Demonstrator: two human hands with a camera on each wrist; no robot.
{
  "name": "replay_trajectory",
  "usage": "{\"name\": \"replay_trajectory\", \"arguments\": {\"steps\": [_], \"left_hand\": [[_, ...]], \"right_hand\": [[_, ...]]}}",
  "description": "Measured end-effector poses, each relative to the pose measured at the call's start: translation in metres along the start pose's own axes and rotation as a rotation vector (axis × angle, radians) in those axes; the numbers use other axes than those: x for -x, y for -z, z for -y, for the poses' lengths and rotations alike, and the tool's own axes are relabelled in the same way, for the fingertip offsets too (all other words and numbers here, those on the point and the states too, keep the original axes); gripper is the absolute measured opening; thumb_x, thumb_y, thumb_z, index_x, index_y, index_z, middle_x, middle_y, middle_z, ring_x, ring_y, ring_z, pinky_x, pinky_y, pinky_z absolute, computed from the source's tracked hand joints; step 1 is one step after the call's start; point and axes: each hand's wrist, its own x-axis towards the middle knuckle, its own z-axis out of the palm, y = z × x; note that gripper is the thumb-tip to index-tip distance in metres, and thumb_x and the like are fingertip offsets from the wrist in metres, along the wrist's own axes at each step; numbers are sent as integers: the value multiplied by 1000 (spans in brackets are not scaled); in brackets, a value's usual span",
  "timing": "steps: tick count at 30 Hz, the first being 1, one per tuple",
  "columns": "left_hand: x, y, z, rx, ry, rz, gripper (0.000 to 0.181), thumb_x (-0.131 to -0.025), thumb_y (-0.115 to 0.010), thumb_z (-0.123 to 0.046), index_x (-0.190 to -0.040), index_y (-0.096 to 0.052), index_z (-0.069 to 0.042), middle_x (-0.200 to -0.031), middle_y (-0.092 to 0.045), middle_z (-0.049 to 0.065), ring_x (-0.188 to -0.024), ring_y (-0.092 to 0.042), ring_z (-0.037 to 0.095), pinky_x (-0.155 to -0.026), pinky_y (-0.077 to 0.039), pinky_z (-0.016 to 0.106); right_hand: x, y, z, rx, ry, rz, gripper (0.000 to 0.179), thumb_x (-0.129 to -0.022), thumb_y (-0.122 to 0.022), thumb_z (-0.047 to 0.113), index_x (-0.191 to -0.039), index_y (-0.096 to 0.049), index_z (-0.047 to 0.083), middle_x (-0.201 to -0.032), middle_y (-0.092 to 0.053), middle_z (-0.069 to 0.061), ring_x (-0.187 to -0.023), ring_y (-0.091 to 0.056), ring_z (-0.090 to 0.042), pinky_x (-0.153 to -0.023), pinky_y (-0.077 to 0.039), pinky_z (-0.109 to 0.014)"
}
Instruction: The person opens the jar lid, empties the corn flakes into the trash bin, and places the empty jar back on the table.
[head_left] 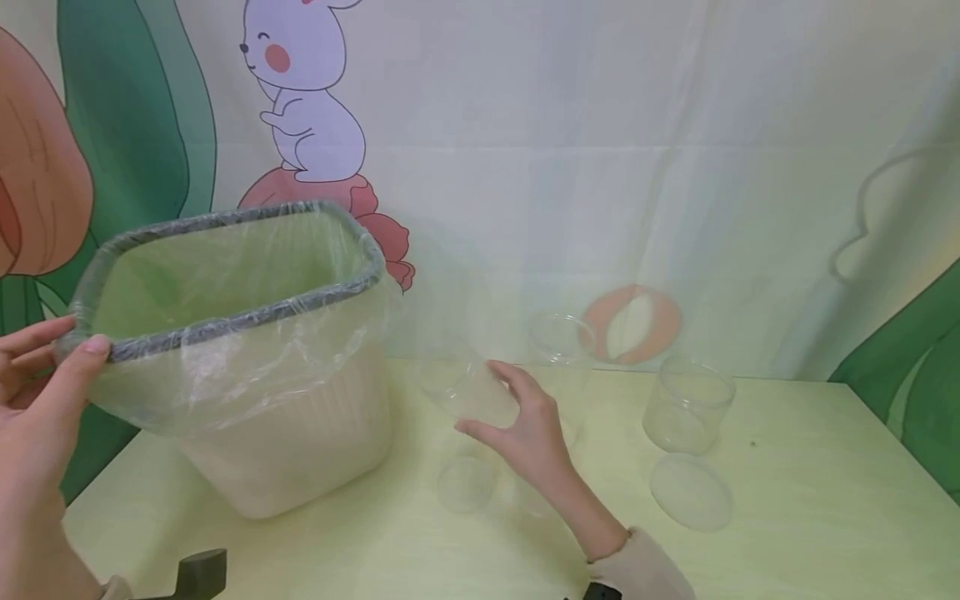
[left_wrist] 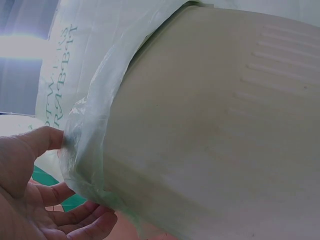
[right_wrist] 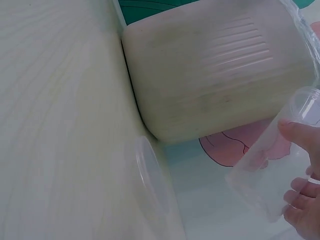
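A beige trash bin (head_left: 300,450) stands on the table at the left, with a clear plastic liner (head_left: 247,375) folded over its grey rim (head_left: 232,325). My left hand (head_left: 37,408) pinches the lined rim at its near left corner, thumb on one side and fingers on the other. Right of the bin, my right hand (head_left: 536,425) grips a clear plastic cylindrical container (right_wrist: 265,165) between thumb and fingers. That container hangs tilted above the table, its outline faint in the head view. Below it lies a small round clear lid (head_left: 465,483).
Behind my right hand stands a tall clear jar (head_left: 562,362). Farther right is a short, wide clear jar (head_left: 690,408), with a round clear lid (head_left: 692,492) lying in front of it. A printed cloth (head_left: 480,167) with a rabbit and flowers hangs behind the table (head_left: 810,517).
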Motion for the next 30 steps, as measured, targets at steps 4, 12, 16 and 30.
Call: {"name": "replay_trajectory", "arguments": {"steps": [4, 12, 16, 30], "left_hand": [[-2, 0, 2, 1, 10, -5, 24, -84, -64, -15, -103, -63, -29, -85, -52, -15, -68, -47, -2, -59, -38, 1], [0, 0, 0, 10, 13, -7, 24, -84, -64, -14, -101, -62, -30, -85, -52, -16, -69, -47, -1, -59, -38, 2], [2, 0, -1, 14, -6, -12, 24, -84, -64, -13, -100, -63, -30, -84, -52, -16, -67, -46, -1, -58, -38, 2], [2, 0, 0, 8, -18, -25, 25, -83, -66, -13, -101, -65, -30, -83, -52, -17, -66, -44, -1, -54, -35, 4]], "right_hand": [[1, -2, -3, -49, -39, 20, 67, -63, -83, 16, -121, -53, 0, -121, -57, -13, -115, -51, -25, -94, -43, -36], [1, -5, -11, -109, -102, 31, 67, -63, -83, 15, -122, -52, 2, -122, -57, -12, -115, -51, -25, -94, -43, -34], [1, -7, -15, -160, -148, 34, 66, -64, -83, 14, -121, -53, 2, -122, -56, -13, -116, -50, -25, -95, -42, -35], [0, -14, -21, -226, -307, 69, 68, -68, -80, 14, -126, -46, 1, -130, -49, -16, -122, -44, -28, -100, -37, -34]]}}
